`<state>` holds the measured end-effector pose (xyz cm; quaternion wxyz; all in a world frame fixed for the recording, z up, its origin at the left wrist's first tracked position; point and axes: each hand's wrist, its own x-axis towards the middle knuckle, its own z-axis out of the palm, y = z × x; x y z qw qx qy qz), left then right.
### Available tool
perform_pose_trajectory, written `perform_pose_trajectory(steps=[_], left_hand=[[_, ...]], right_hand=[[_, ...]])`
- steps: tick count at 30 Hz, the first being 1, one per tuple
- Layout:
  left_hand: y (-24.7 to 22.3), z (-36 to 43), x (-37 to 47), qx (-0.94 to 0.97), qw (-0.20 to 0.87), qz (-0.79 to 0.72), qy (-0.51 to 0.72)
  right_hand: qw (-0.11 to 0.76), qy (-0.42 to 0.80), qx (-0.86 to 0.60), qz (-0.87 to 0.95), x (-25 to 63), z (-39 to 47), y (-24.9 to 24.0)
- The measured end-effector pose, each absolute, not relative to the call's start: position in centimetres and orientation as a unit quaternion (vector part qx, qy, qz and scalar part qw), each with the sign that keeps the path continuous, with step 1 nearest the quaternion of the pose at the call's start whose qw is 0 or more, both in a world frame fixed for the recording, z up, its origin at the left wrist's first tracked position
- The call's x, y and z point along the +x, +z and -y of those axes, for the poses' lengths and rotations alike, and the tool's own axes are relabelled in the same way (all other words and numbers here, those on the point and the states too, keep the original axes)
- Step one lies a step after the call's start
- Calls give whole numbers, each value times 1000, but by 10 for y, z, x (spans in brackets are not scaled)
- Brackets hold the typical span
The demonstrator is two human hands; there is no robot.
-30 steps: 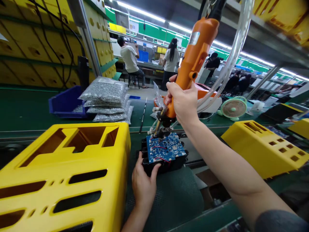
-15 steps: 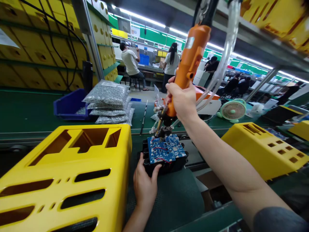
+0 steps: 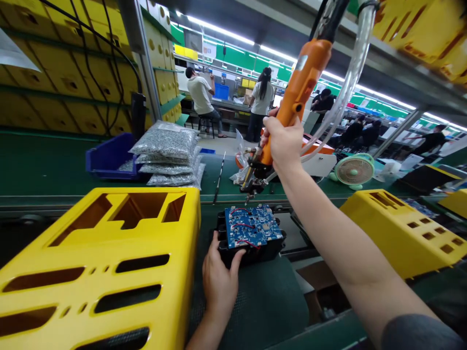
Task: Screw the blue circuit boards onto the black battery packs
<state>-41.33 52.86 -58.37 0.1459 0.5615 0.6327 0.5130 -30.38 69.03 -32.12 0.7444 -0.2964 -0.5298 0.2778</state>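
A blue circuit board (image 3: 255, 226) with red wires lies on a black housing (image 3: 251, 253) at the centre. My left hand (image 3: 222, 272) grips the near left corner of that housing between thumb and fingers. My right hand (image 3: 284, 141) is wrapped round an orange power screwdriver (image 3: 304, 78), which leans with its top to the right. The metal tip (image 3: 248, 198) of the tool hangs just above the far edge of the board, apart from it.
Large yellow cases (image 3: 146, 243) stand left and right (image 3: 408, 228). Behind lie a blue bin (image 3: 113, 158), stacked bags of small parts (image 3: 166, 146), a thin black tool (image 3: 219, 177) and a green fan (image 3: 353, 170). Several people are in the background.
My right hand has lifted the screwdriver up and a little right, so its tip has come off the board. My left hand keeps its grip on the housing. The view has shifted slightly.
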Motion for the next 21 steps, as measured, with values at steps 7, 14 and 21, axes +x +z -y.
perform_pose_trajectory(steps=[7,14,21], left_hand=[[-581,-528,-412,561,144,-633,513],[-582,-527,-412,563,140,-634,512],[-582,-527,-412,567,131,-632,512]], right_hand=[[734,315,-287,529,-317,-690,-339],[728,319,-292,532,-320,-690,-343],[718,319,-282,551,-328,-693,-343]])
